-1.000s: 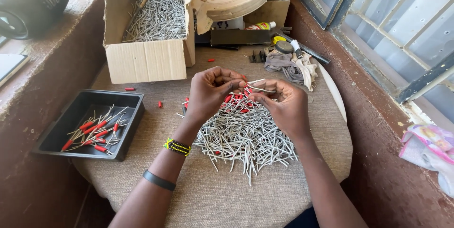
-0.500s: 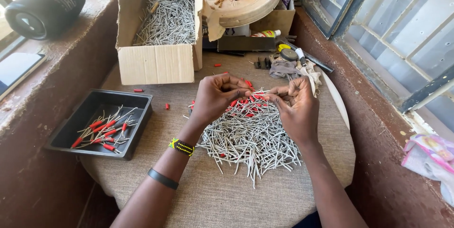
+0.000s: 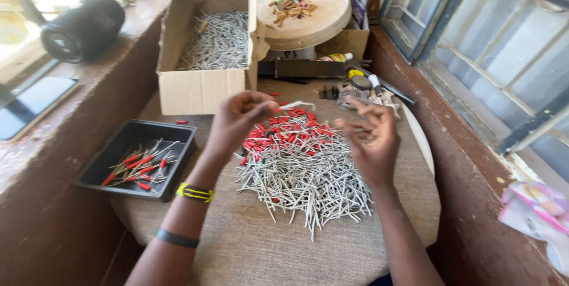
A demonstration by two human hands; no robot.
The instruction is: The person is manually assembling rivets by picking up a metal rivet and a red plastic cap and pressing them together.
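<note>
A heap of thin grey metal pins (image 3: 311, 173) lies on the cloth-covered round table (image 3: 261, 244), with several small red caps (image 3: 284, 132) at the heap's far side. My left hand (image 3: 237, 123) hovers above the heap and pinches one pin (image 3: 299, 106) with a red cap at its tip. My right hand (image 3: 370, 138) is raised beside it, fingers spread, apparently holding nothing. A black tray (image 3: 118, 149) at the left holds several pins with red caps fitted.
An open cardboard box (image 3: 204, 81) full of grey pins stands behind the heap. A round wooden board (image 3: 314, 22) with small bits rests on another box. Small tools and a cloth (image 3: 361, 87) lie at the back right. A black speaker (image 3: 83, 28) sits on the left ledge.
My hands have separated: the right one let go and opened, while the left one keeps the capped pin. The view has shifted closer and slightly lower.
</note>
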